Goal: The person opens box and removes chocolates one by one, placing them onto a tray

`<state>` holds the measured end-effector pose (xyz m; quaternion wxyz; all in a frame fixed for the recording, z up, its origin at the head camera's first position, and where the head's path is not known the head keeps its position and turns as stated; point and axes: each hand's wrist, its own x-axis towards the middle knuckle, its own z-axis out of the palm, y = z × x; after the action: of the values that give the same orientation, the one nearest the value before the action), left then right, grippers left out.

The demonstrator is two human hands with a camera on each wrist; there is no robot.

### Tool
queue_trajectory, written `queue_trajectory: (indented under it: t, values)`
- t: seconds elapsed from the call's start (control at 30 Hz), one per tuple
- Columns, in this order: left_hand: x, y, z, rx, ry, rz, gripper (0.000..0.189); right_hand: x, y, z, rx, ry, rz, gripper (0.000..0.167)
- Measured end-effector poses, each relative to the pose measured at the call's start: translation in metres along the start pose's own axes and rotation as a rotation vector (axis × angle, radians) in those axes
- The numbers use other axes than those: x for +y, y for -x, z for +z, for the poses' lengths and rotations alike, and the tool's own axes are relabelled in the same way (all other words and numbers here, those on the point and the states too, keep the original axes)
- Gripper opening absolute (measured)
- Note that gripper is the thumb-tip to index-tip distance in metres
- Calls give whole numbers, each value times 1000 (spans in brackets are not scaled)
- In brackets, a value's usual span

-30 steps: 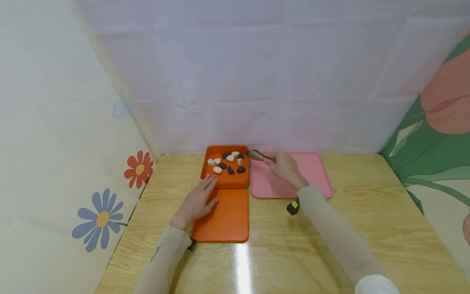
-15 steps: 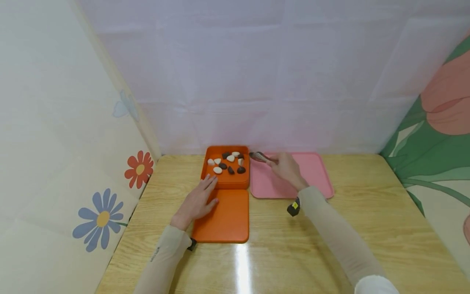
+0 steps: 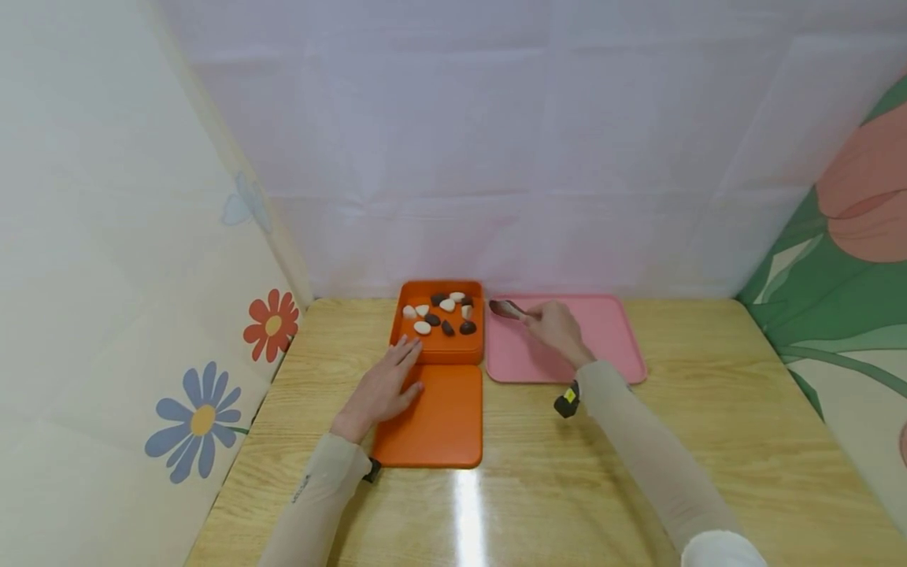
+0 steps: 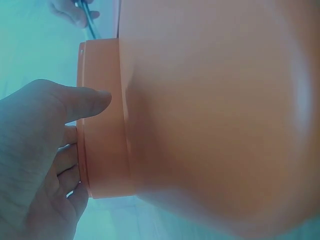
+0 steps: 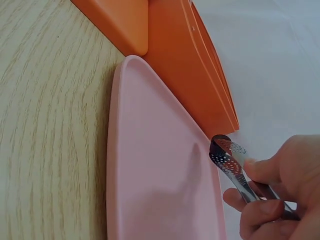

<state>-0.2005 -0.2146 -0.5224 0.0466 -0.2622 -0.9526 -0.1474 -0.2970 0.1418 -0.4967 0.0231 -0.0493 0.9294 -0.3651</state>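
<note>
My right hand grips metal tongs with perforated ends, held over the back left of a pink tray. A dark shape shows at the tongs' tips; I cannot tell whether it is a piece held there. Left of the tray, an orange box contains several dark brown and white pebble-like pieces. My left hand rests at the box's near left rim, fingers extended. In the left wrist view its thumb lies across the box's outer wall.
An orange lid lies flat in front of the box. The box stands close beside the tray on a wooden table. Behind them hangs a pale cloth backdrop, with flower-printed panels on both sides.
My right hand has drawn the tongs rightward and slightly nearer, from the box's right edge to over the pink tray. My left hand has stayed at the box.
</note>
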Motion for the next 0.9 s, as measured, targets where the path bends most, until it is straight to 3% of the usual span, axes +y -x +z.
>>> queue_trajectory:
  t: [0.6,0.9]
  values:
    - [0,-1,-2,-26,17,-15,75,4,0,3,-21,22,62,29]
    - [-2,0,-1,3,-2,16,74,4,3,2,-23,-4,66,27]
